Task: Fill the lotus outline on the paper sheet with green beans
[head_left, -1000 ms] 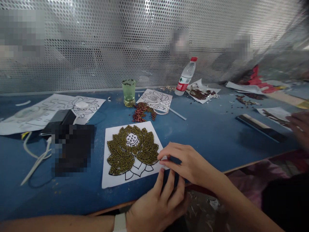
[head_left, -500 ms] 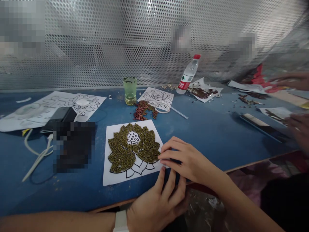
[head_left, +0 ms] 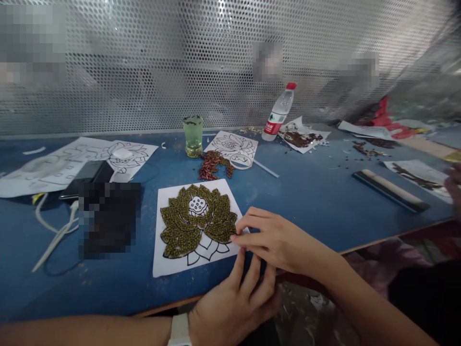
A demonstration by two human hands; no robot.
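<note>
A white sheet (head_left: 169, 265) lies on the blue table (head_left: 317, 192), printed with a lotus outline (head_left: 196, 222) mostly filled with small green beans; the lower petals are bare. My right hand (head_left: 277, 240) rests at the lotus's right edge, thumb and fingertips pinched together on the beans there; what they hold is hidden. Just below it, at the table's front edge, my left hand (head_left: 234, 302) lies with fingers stretched flat by the sheet's lower right corner. It has a white band on the wrist.
Behind the lotus are a pile of red beans (head_left: 214, 165), a green glass (head_left: 192, 136), an unfilled lotus sheet (head_left: 232, 143) with a tape ring (head_left: 242, 161), and a water bottle (head_left: 279, 114). Papers, a phone (head_left: 84, 177) and a white cable (head_left: 54, 235) lie left. A black bar (head_left: 391, 191) and another person's hand (head_left: 454, 187) are at right.
My right hand slid slightly left onto the lotus's edge and pinched tighter. The other person's hands at the right have mostly drawn out of view. My left hand stayed put.
</note>
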